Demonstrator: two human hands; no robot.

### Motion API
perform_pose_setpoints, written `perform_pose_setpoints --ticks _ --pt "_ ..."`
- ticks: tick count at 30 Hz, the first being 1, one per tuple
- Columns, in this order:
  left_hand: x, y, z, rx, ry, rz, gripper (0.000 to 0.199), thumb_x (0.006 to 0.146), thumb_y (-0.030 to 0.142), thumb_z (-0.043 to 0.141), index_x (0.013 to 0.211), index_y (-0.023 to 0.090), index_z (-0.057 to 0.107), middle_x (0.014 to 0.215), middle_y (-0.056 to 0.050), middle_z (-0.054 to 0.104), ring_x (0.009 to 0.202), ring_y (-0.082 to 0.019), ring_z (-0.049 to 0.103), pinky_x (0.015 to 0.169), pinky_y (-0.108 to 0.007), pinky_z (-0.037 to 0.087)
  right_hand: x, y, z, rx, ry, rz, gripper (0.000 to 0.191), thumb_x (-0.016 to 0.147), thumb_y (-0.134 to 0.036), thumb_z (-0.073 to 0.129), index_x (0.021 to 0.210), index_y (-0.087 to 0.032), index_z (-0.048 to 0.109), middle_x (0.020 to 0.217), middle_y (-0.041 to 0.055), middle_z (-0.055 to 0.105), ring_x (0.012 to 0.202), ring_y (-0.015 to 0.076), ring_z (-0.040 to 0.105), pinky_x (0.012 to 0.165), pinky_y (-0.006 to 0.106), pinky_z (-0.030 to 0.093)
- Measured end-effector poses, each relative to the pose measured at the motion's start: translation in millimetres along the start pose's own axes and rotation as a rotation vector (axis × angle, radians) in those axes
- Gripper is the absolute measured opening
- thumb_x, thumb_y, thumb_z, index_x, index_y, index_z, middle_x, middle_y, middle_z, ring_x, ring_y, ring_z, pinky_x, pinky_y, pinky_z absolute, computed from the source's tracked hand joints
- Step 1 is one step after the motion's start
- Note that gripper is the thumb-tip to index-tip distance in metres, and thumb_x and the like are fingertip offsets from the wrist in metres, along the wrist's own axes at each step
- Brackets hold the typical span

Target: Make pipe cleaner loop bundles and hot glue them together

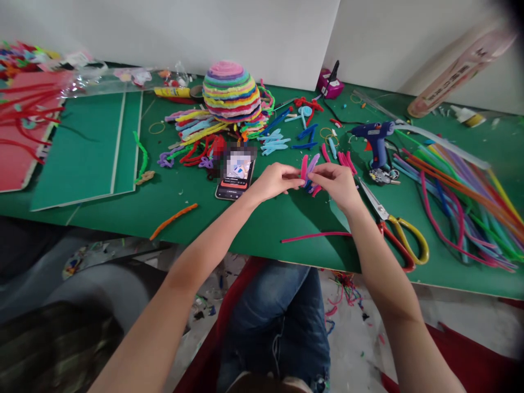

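Observation:
Both hands meet above the green table, around a small bundle of pink, purple and blue pipe cleaner pieces (311, 164). My left hand (279, 181) pinches the bundle from its left side, by a pink piece. From the right, the fingertips of my right hand (333, 183) close on the same bundle. The fingers hide part of where the pieces join. A phone (236, 170) lies left of my left hand. A long pink pipe cleaner (315, 236) rests below the hands, its right end passing behind my right forearm.
Scissors (382, 213) and a blue glue gun (379, 136) lie right of my hands on the green table (245, 234). Long pipe cleaners (466, 196) spread at the far right. A striped ball (231, 93), light blue pieces (275, 142) and an orange strip (174, 219) are further left.

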State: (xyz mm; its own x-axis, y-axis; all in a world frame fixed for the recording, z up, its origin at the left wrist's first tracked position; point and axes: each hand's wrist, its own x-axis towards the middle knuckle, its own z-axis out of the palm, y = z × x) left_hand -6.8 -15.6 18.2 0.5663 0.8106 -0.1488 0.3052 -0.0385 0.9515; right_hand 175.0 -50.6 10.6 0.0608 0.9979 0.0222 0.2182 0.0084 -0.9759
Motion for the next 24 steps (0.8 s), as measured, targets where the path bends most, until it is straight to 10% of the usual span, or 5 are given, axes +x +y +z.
perform_pose_setpoints --ticks 7,13,20,24 --pt "5.2 -5.7 1.6 -0.099 0.052 0.018 0.025 0.074 0.039 0.073 0.076 0.014 0.07 0.069 -0.005 0.069 0.063 -0.011 0.061 0.046 -0.021 0.034 -0.1 -6.0 -7.1 -0.082 -0.015 -0.038 0.019 0.075 -0.035 0.069 0.084 -0.019 0.071 0.071 0.0017 0.069 0.059 0.0126 0.061 0.057 0.028 0.049" --pt "8.1 -5.6 -0.6 -0.231 0.14 -0.058 0.014 0.077 0.028 0.071 0.084 0.017 0.071 0.079 -0.006 0.071 0.072 -0.012 0.065 0.047 -0.021 0.034 12.4 -2.7 -57.2 -0.189 0.498 -0.147 0.009 0.078 -0.022 0.064 0.084 -0.017 0.068 0.069 0.0059 0.067 0.056 0.0126 0.057 0.055 0.029 0.044" --pt "10.7 -5.9 -2.3 -0.427 0.213 -0.1 0.025 0.078 0.021 0.069 0.102 0.018 0.067 0.088 -0.004 0.072 0.079 -0.01 0.066 0.05 -0.018 0.038 5.8 2.8 -79.2 -0.66 0.559 0.073 0.01 0.074 -0.026 0.064 0.08 -0.019 0.067 0.076 0.0074 0.067 0.067 0.0187 0.058 0.073 0.04 0.046" --pt "11.5 -5.2 -2.0 -0.48 0.205 -0.068 0.03 0.079 0.021 0.068 0.109 0.017 0.066 0.091 -0.004 0.071 0.082 -0.01 0.066 0.053 -0.015 0.04 9.7 4.2 -86.7 -0.871 0.694 0.27 0.043 0.068 -0.032 0.071 0.108 -0.02 0.059 0.114 0.0121 0.064 0.109 0.0303 0.055 0.091 0.047 0.042"
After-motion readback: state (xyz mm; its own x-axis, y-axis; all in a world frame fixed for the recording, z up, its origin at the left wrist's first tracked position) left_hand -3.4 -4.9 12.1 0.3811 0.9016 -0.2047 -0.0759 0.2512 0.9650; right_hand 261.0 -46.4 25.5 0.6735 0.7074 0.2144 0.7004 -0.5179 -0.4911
